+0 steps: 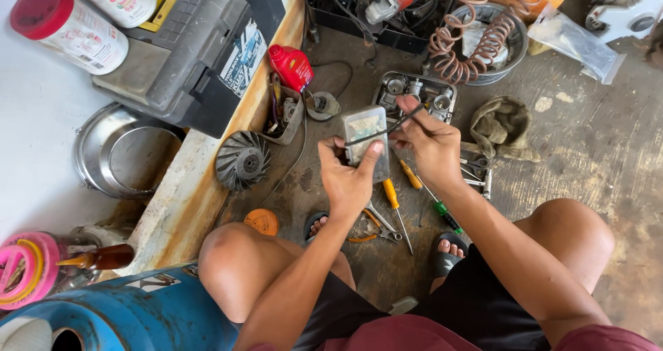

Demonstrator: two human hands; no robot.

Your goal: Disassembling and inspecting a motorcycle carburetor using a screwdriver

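While crouched over screwdrivers (395,199) and pliers (376,226) strewn on the concrete floor (587,144), a person clasps a small grey metal part (366,140) in the left hand (349,178), at mid-scene above the tools. The right hand (431,144) pinches a thin dark rod (394,125) laid across its face, so the work looks midway. Farther off, a tray of parts (414,92) waits, apparently unassembled.

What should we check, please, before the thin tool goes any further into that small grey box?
1. Left hand grips the small grey box firmly: ok.
2. Right hand holds the thin dark tool: ok.
3. Tool tip touching the box: cannot tell.
4. Box held above the floor, off the screwdrivers: ok.
5. Feet apart from the pliers: not ok, they lie close.
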